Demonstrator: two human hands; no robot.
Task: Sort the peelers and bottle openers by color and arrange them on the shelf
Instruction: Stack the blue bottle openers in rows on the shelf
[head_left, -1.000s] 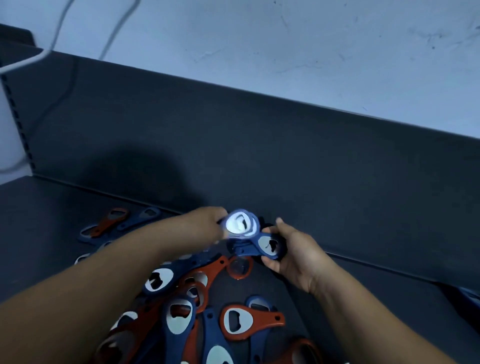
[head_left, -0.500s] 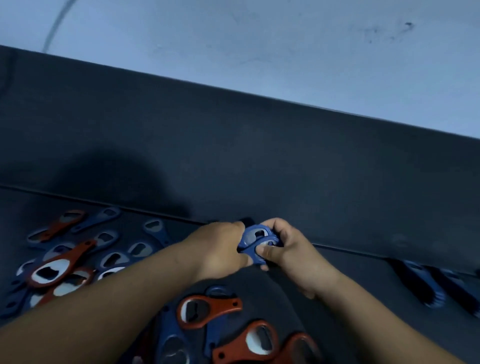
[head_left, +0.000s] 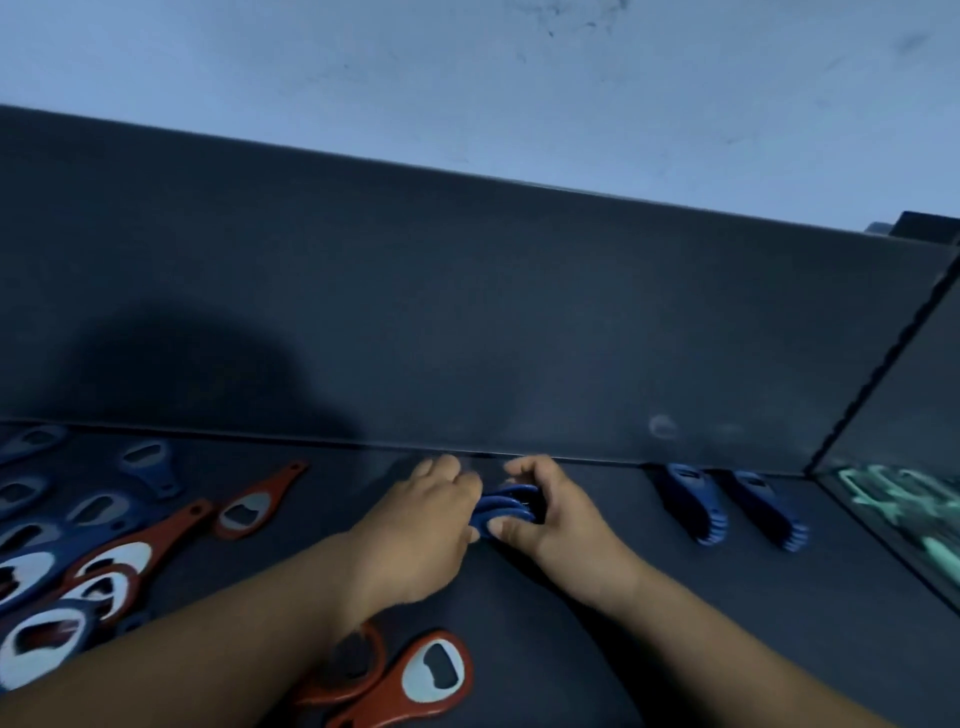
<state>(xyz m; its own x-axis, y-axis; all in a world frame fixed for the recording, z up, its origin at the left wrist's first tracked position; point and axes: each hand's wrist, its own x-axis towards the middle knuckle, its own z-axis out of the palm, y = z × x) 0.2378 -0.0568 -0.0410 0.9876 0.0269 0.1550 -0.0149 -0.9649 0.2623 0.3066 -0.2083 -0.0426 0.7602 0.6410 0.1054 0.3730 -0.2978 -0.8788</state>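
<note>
Head view, left hand (head_left: 423, 512) and right hand (head_left: 553, 512) both gripping a stack of blue bottle openers (head_left: 505, 506), fingers curling round it, stack resting on the dark shelf (head_left: 597, 613).

Pale, scuffed wall (head_left: 467, 78) up top, the light dim and bluish. Below it is the dark shelf (head_left: 727, 623), its back panel (head_left: 519, 312) carrying a soft shadow (head_left: 182, 374) at the left, with a notched upright (head_left: 883, 364) along the right edge.
</note>
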